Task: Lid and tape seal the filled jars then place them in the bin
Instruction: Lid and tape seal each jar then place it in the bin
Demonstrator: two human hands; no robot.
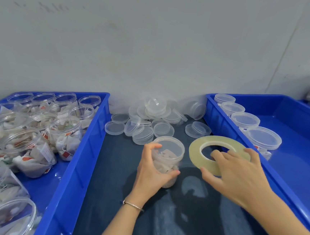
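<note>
The jar point(167, 156) stands on the dark table point(107, 178) between the two blue bins, with its lid point(169, 144) already on. The left hand point(152, 170) is wrapped round its body, thumb near and fingers over the far shoulder. The right hand point(237, 173) grasps the tape roll point(214, 152) just right of the jar, fingers through the hole and thumb under the near edge.

It looks light: thin clear plastic stuffed with paper sachets, so the wall will likely give if squeezed, and it is smooth enough to turn in the palm. I'd hold it low on the body, leaving the lid seam free for the tape. The roll is flat, stiff and wide (easy to pinch by its rim).

Counts: one jar in hand, one roll. The right bin point(297, 148) holds four lidded jars point(263, 138) in a row along its left wall. The left bin point(84, 148) holds open filled jars point(63, 131), a dozen or more; blur stops an exact count. Loose lids point(150, 120) lie piled at the far side of the table, roughly twenty, too overlapped to count surely.
</note>
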